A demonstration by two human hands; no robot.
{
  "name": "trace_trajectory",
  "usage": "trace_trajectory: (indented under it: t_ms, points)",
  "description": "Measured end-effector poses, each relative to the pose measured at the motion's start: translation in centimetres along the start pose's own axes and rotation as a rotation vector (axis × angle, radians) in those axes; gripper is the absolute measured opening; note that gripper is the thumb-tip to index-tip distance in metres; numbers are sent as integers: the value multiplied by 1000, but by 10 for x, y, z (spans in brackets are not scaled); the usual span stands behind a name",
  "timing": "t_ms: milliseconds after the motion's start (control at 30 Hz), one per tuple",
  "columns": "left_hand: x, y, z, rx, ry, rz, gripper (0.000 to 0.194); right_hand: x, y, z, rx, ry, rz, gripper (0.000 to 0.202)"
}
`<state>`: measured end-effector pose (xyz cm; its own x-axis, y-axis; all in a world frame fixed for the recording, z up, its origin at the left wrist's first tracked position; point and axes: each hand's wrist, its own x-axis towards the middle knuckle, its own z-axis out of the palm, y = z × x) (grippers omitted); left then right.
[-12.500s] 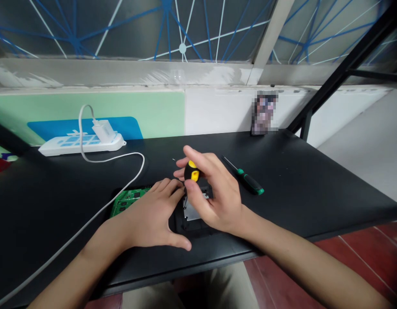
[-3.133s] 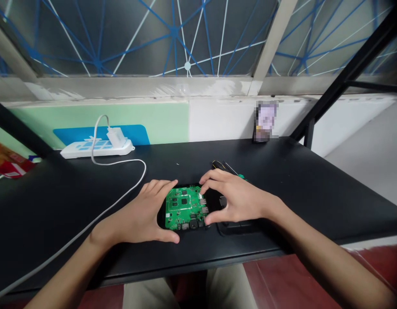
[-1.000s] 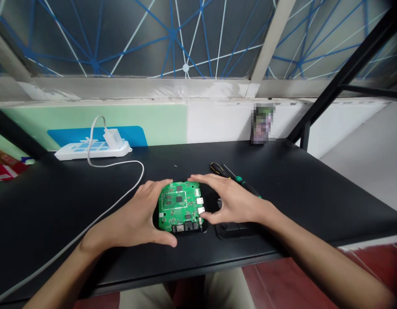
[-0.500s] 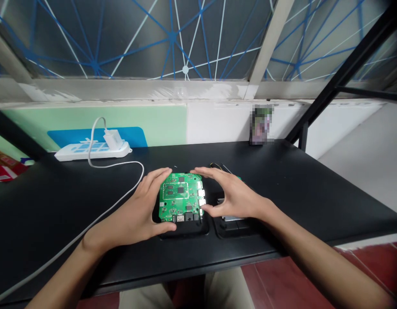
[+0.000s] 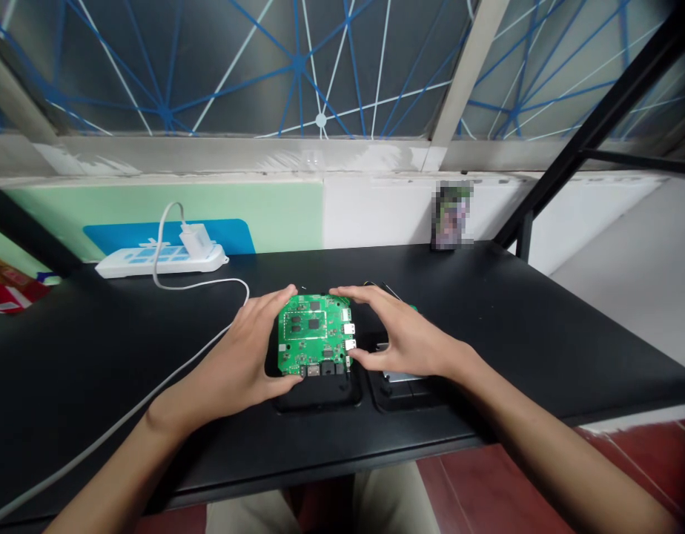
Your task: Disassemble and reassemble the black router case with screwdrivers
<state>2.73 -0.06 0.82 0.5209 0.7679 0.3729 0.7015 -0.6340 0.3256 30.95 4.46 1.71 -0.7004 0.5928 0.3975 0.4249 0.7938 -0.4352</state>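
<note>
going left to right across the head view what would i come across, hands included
Red-and-orange shiny packet → long white plastic power strip → bare left hand → square green circuit board, in the grip of both hands → bare right hand → thick black slanted bar.

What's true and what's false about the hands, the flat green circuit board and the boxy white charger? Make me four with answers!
1. The bare left hand and bare right hand both hold the flat green circuit board. True.
2. The right hand holds a yellow-handled screwdriver. False: it is on the board's edge.
3. The boxy white charger is plugged into the long white plastic power strip. True.
4. The circuit board completely hides the shallow black plastic case beneath it. False: the case's near part shows.
</note>
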Motion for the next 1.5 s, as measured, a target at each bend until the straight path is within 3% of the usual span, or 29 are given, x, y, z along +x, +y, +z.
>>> trace_trajectory:
  t_ms: [167,467,1500]
  points:
    - [1,-1,2,-39,86,16,103,0,-2,4,51,1,-59,84]
    - [1,0,4,-61,171,39,102,1,-2,18,-10,52,-35,113]
    - [4,-1,4,-14,149,19,98,0,-2,21,-82,121,-43,108]
